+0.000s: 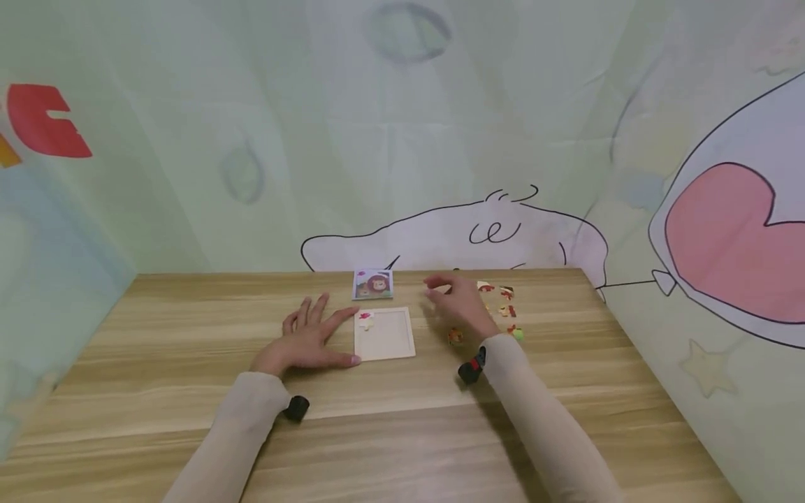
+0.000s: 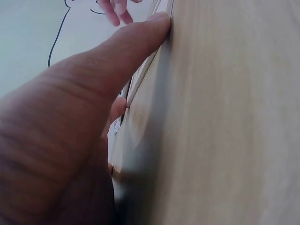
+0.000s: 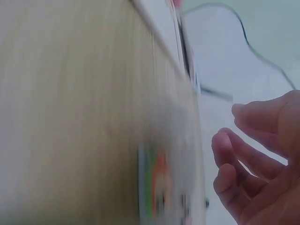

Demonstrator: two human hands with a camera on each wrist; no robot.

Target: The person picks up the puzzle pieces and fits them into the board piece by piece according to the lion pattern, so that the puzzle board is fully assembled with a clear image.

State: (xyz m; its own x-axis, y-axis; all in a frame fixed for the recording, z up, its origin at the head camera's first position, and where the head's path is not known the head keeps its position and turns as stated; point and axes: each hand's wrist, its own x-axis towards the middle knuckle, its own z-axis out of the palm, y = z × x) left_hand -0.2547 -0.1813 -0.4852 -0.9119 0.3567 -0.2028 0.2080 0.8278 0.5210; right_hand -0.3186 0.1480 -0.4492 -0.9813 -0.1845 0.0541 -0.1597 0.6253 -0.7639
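A square puzzle tray (image 1: 390,339) with a pale base lies on the table, one pink-and-white puzzle piece (image 1: 365,322) in its far left corner. My left hand (image 1: 308,344) is at the tray's left side, thumb and index finger spread and touching its edge. In the left wrist view, the thumb (image 2: 126,44) presses on the tray's rim. My right hand (image 1: 464,305) hovers to the right of the tray. In the right wrist view, its thumb and fingers (image 3: 226,176) are bent and apart, with nothing seen between them.
Behind the tray lies a picture card (image 1: 372,285) showing a lion. Several loose puzzle pieces (image 1: 506,311) are spread at the right, partly hidden by the right hand. One orange piece (image 1: 455,337) lies nearer the tray. A printed cloth backdrop (image 1: 390,175) rises behind the wooden table (image 1: 377,447).
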